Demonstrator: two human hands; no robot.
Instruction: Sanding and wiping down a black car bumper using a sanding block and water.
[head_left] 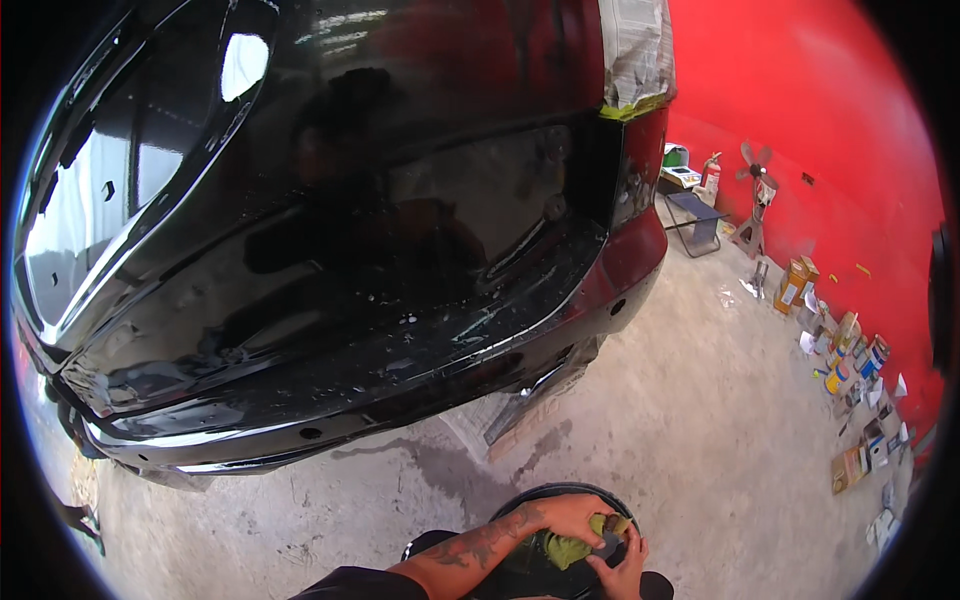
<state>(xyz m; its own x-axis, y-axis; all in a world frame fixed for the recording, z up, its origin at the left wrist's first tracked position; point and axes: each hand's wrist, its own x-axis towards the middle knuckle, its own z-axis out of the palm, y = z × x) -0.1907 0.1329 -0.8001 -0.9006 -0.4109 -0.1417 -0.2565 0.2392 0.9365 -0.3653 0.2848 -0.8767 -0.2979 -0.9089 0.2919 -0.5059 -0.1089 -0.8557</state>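
Observation:
Low in the view, my left hand (572, 516) comes across from the left with its fingers closed on a small yellow-and-brown pad (609, 524). My right hand (626, 574) meets it from below, thumb and fingers pinching the same pad and a thin grey piece (607, 549) beside it. What the grey piece is I cannot make out. A crumpled olive-green cloth (566, 551) lies just below my left hand. Beneath both hands is a round black tub (545, 491), its inside mostly hidden by my arms.
The glossy black car body (400, 250), spotted with droplets, fills the upper left. Masking paper (635, 55) covers part of it. Wet patches (455, 475) mark the concrete floor. By the red wall stand a folding stool (695, 222), a fan (757, 180), a fire extinguisher (711, 172) and several cans (875, 355).

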